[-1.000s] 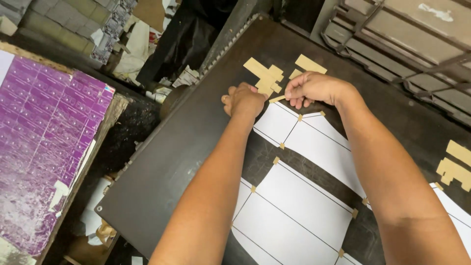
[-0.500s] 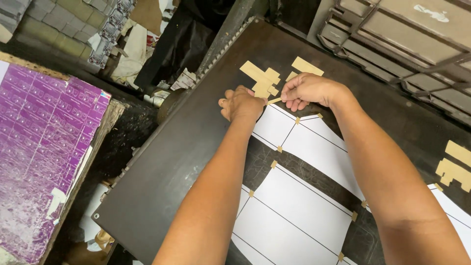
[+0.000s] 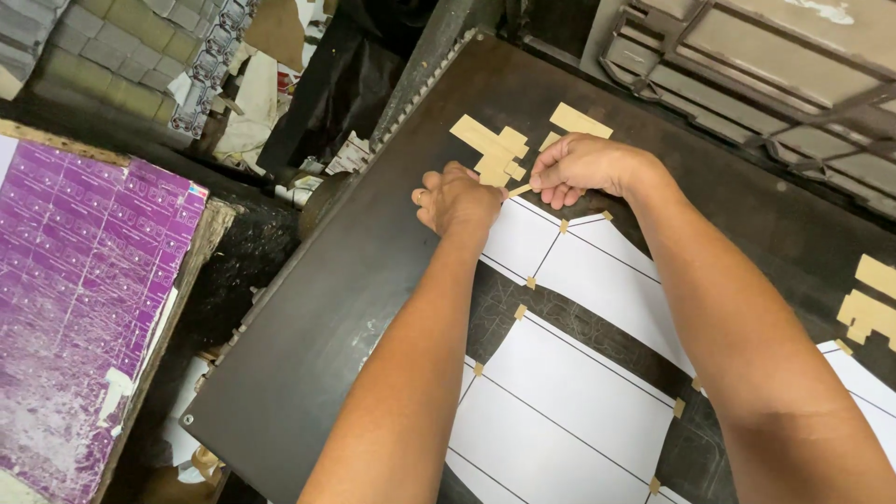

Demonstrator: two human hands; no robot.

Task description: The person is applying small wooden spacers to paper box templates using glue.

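Observation:
My left hand [image 3: 459,199] rests as a loose fist on the top corner of a white sheet [image 3: 532,238] taped to a dark metal plate [image 3: 327,317]. My right hand [image 3: 581,166] is just to its right, pinching a small tan tape strip [image 3: 519,189] between thumb and forefinger at that same corner. More tan tape pieces [image 3: 490,147] stick on the plate just beyond both hands. Other white sheets [image 3: 569,392] lie lower on the plate, their corners held by small tan tabs.
A stack of purple printed sheets [image 3: 70,308] lies at the left. Tan tape pieces [image 3: 868,303] sit at the plate's right edge. A metal frame [image 3: 765,75] runs along the top right. Cardboard bundles [image 3: 103,47] and paper scraps lie at the top left.
Both hands have stayed at the sheet's top corner, with only small finger movements. The view has shifted slightly.

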